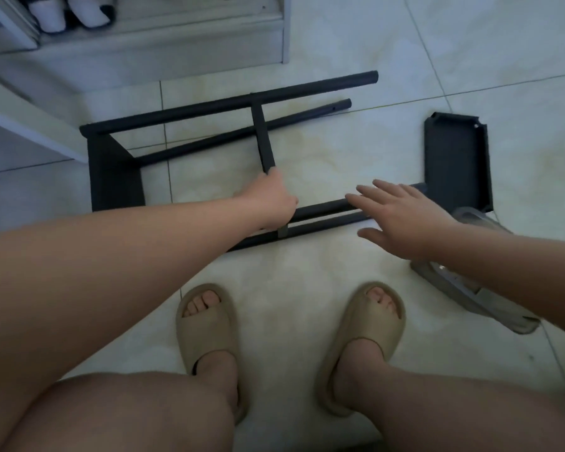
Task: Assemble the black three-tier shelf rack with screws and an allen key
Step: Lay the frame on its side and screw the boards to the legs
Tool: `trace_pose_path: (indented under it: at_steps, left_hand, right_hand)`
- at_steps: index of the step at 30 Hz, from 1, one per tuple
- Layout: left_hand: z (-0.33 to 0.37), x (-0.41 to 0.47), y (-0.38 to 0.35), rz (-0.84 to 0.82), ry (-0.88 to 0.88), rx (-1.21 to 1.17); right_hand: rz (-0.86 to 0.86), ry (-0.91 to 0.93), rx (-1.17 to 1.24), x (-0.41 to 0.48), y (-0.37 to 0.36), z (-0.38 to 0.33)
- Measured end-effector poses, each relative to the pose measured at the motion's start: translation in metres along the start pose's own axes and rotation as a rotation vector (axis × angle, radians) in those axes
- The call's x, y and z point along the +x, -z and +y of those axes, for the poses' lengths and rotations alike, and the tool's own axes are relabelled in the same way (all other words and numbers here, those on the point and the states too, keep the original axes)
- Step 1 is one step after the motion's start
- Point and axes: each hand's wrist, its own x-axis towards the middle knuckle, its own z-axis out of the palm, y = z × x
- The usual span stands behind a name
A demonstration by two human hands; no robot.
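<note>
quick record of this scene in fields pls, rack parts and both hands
setting: tiled floor, seen from above; person in beige slippers
rack frame: black, partly assembled, lying on its side
left hand: grips the near end of the cross piece
right hand: open, fingers spread over the near poles; contact unclear
loose shelf: at the poles' right end; whether joined is unclear
plastic packaging: on the floor under the right forearm
screws, allen key: not visible
</note>
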Motion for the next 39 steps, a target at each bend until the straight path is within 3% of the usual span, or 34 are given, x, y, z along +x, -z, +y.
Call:
trace_pose_path:
  at_steps: [3, 13, 19, 23, 31, 39]
  left_hand:
    - [0.031, -0.015, 0.0, 0.03, -0.129, 0.101]
    - [0.151, -0.029, -0.081, -0.218, -0.394, 0.158]
    - [0.176, -0.003, -0.159, -0.339, -0.366, 0.138]
    - [0.172, 0.016, -0.19, -0.335, -0.31, 0.043]
    - [0.171, 0.046, -0.214, -0.306, -0.285, -0.272]
    - [0.171, 0.047, -0.219, -0.318, -0.258, -0.364]
  right_hand:
    - [-0.044, -0.061, -0.03, -0.046, -0.006, 0.026]
    - [-0.194, -0.331, 0.07, -0.167, -0.074, 0.119]
    - [-0.287, -0.428, 0.246, -0.156, -0.132, 0.152]
    - [-0.286, -0.394, 0.339, -0.132, -0.165, 0.157]
    - [-0.248, -0.418, 0.395, -0.084, -0.206, 0.171]
    - [-0.235, -0.324, 0.323, -0.078, -0.229, 0.179]
